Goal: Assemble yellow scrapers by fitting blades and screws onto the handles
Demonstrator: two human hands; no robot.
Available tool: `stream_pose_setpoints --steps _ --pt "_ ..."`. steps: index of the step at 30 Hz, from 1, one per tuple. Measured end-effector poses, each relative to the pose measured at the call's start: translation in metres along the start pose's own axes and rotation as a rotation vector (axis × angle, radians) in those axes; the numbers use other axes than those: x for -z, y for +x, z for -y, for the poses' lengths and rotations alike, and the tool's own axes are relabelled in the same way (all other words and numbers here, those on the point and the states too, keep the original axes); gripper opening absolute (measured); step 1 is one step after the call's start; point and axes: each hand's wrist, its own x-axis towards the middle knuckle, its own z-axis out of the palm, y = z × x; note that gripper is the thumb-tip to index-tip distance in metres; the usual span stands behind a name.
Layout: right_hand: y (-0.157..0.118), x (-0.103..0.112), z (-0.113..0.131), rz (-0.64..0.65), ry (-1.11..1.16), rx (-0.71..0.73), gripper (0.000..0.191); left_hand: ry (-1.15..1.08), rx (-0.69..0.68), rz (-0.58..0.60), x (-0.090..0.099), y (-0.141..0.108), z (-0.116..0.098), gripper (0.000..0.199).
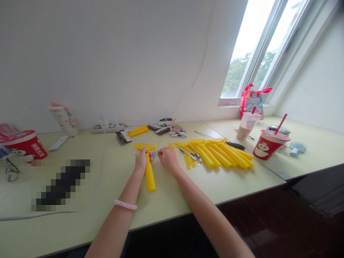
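Your left hand (141, 161) is wrapped around the neck of a yellow plastic scraper (149, 173), fingers curled over it, T-head toward the back of the worktop (118, 182), grip end toward the front edge. Your right hand (168, 159) is just beside it, thumb and forefinger drawn together at a small metal piece (154, 154); too small to tell if they're pinching it. The piece sits between your hands, touching or nearly touching the scraper head. To the right: a heap of yellow scraper handles (223, 154), steel blades (188, 152) along its left side. Behind your hands: another yellow scraper (137, 131) near the back edge. Back right corner: a red paper cup (268, 144) with a straw.
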Motion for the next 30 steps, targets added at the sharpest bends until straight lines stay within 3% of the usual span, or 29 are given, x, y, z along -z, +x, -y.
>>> stream_pose_setpoints --steps 2,4,8,13,21,26,30 --pt "0.002 0.009 -0.008 -0.12 0.17 -0.102 0.016 0.032 0.042 0.051 -0.002 -0.002 0.001 0.014" --pt "0.003 0.019 -0.015 -0.148 0.34 -0.18 0.015 0.071 0.08 0.111 -0.005 -0.005 0.003 0.014" --pt "0.001 0.031 -0.018 -0.039 0.554 -0.201 0.017 0.155 0.124 0.229 -0.009 -0.01 0.006 0.018" --pt "-0.001 0.031 -0.011 0.04 0.618 -0.267 0.016 0.192 0.148 0.313 -0.011 -0.014 0.009 0.022" --pt "-0.003 0.031 -0.014 0.149 0.834 -0.408 0.015 0.224 0.151 0.349 -0.011 -0.013 0.011 0.02" --pt "-0.002 0.028 -0.013 0.118 0.924 -0.452 0.021 0.239 0.152 0.376 -0.012 -0.014 0.011 0.02" --pt "0.0 0.023 -0.017 0.036 0.833 -0.426 0.023 0.206 0.132 0.229 -0.011 -0.013 0.007 0.017"
